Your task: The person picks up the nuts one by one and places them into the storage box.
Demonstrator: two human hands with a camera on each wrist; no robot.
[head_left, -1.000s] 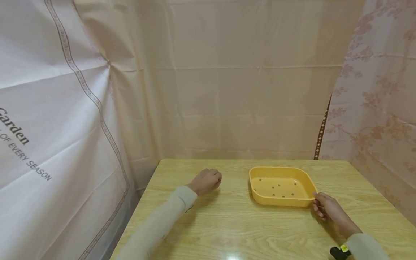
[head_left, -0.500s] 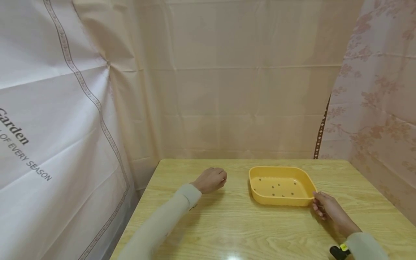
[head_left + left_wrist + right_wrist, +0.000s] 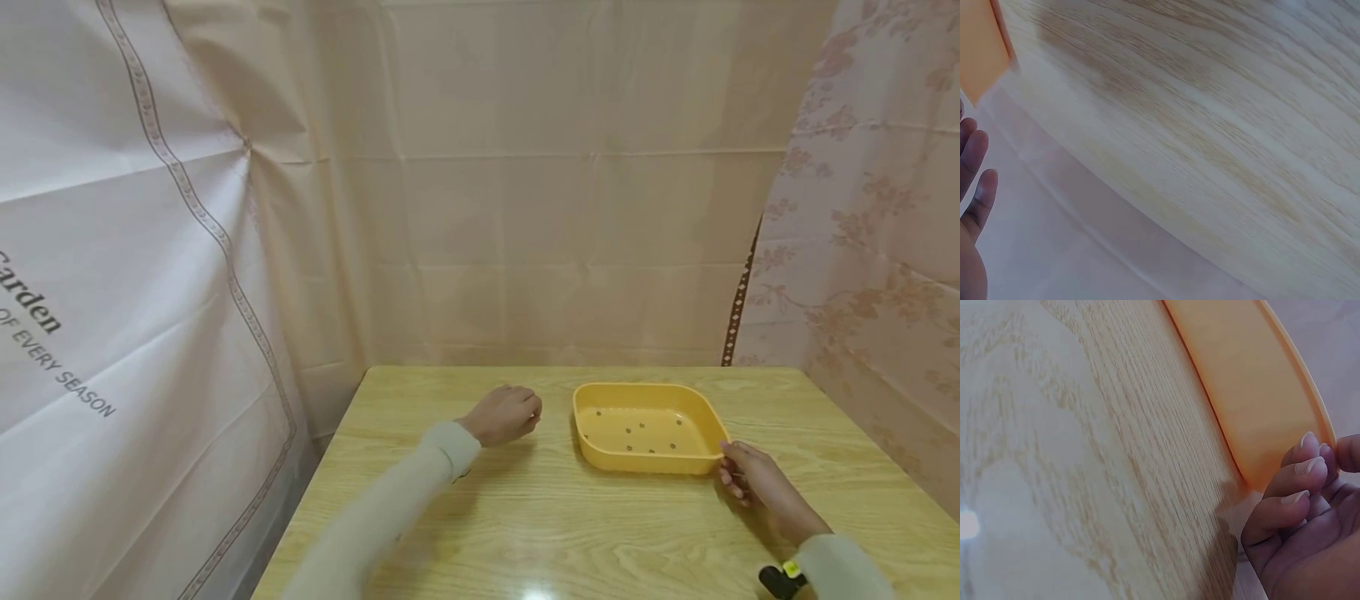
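Observation:
A shallow yellow plastic tray (image 3: 637, 463) with rounded corners sits on the wooden table, small dark marks scattered over its floor. My right hand (image 3: 768, 487) pinches its near right corner, thumb at the rim and fingers curled against the outer wall. The right wrist view shows these fingers (image 3: 1294, 481) against the tray's orange-looking side (image 3: 1254, 394). Left of the tray, my left hand (image 3: 501, 415) hovers over the table with loosely bent fingers and a gap to the tray wall. In the left wrist view its fingers (image 3: 974, 156) are partly cut off and hold nothing visible.
The light wood table (image 3: 525, 508) ends at a back edge before a beige cloth (image 3: 562, 208). Printed cloths hang at the left (image 3: 135, 317) and right (image 3: 885, 250). A black object with a yellow label (image 3: 782, 581) shows by the right sleeve.
My left hand has moved steadily rightward, nearer the tray. The right hand stays at the tray's corner, and the tray has hardly shifted.

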